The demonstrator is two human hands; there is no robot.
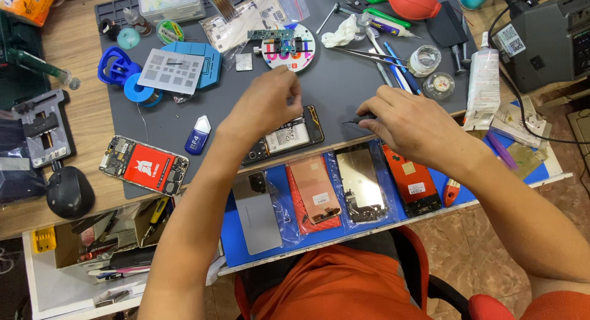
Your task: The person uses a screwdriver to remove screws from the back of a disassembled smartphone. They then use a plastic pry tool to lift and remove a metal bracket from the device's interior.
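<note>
An opened phone (289, 137) lies back-off on the grey work mat (344, 86), its battery and black frame showing. My left hand (265, 105) rests on top of it, fingers curled and pressing it down. My right hand (405, 124) is to its right, pinching a small black screwdriver (358, 118) whose tip points left toward the phone. Both forearms reach in from the bottom of the view.
Several phone screens and back covers in plastic sleeves (332, 188) lie on a blue tray at the near edge. Another opened phone with a red battery (145, 165) sits at left. Tweezers (369, 54), a glue tube (483, 80), a red air blower (413, 3) and a soldering station (547, 37) crowd the back.
</note>
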